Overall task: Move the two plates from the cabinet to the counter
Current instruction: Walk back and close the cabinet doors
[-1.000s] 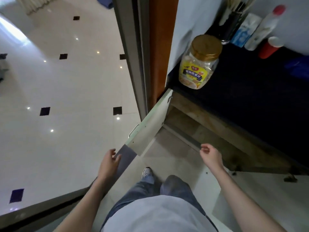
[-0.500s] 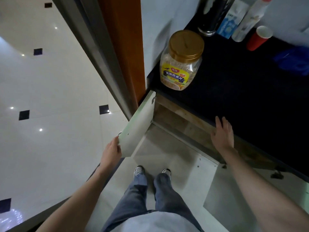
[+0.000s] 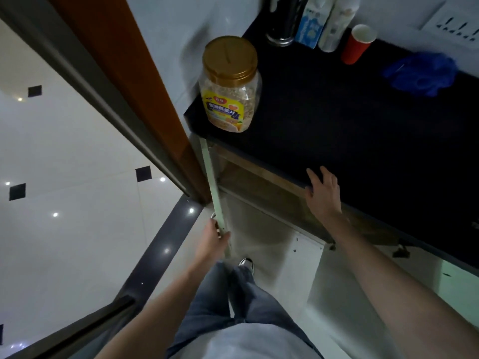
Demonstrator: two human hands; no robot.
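One long black counter [image 3: 363,156] fills the right side, with the open wooden cabinet [image 3: 261,182] under it. Its inside is tucked below the counter edge, so I can't make out the two plates. The pale green cabinet door [image 3: 210,174] sticks out edge-on, and the left hand [image 3: 211,240] is curled round it by the handle. At the counter's corner is a clear plastic jar [image 3: 229,89] with a gold lid and a yellow label in Chinese characters, not legible to me. The right hand [image 3: 322,194] lies flat on the counter's front edge, fingers straight, gripping nothing. A red paper cup [image 3: 356,45] sits near the wall.
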